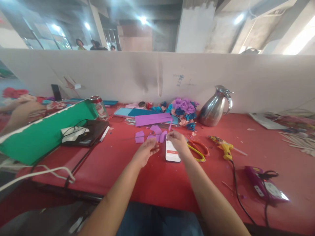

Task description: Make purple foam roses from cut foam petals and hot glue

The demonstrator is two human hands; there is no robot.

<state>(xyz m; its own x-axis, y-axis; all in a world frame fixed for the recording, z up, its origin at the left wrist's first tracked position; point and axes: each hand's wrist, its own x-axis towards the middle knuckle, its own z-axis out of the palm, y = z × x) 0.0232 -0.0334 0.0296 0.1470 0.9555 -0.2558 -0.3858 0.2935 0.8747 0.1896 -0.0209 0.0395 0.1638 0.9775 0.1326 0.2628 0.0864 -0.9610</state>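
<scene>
My right hand (177, 141) is closed in a pinch over the top of a white-screened phone (172, 156) lying on the red table. A thin purple paper piece (170, 126) rises from its fingertips. Left of the phone, my left hand (147, 151) is open, fingers loosely bent and nothing visible in them. Just beyond it lie cut purple paper pieces (139, 136), some of them petal-shaped. Scissors with yellow and orange handles (199, 151) rest beside my right wrist, their blades hidden. Farther back is a long purple paper sheet (151, 119) on blue sheets (128, 112).
Paper flowers (183, 106) and a steel jug (213, 108) stand at the back. A yellow glue gun (226, 150) and a purple corded box (264, 186) lie right. Leftward are a glass jar (98, 108), glasses on a dark case (92, 136), a green panel (46, 137) and another person's arm (18, 113).
</scene>
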